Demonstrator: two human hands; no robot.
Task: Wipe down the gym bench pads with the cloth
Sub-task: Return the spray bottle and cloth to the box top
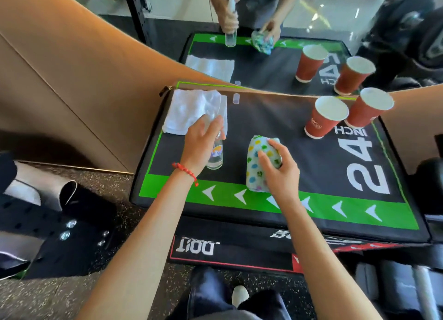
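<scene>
A black padded box top [299,166] with a green arrow strip and "24 INCH" lettering lies in front of me. My right hand [279,169] grips a bunched white cloth with coloured dots [257,162] that rests on the pad near its front edge. My left hand [203,143] holds a clear spray bottle [215,157] standing upright on the pad, fingers curled round its upper part. A folded white towel [191,111] lies at the pad's far left corner.
Two red paper cups [323,120] [366,111] stand at the pad's far right. A small clear cap [236,98] stands near the back edge. A mirror behind repeats the scene. Cardboard [72,79] leans at the left; dark gym equipment [60,223] sits on the floor.
</scene>
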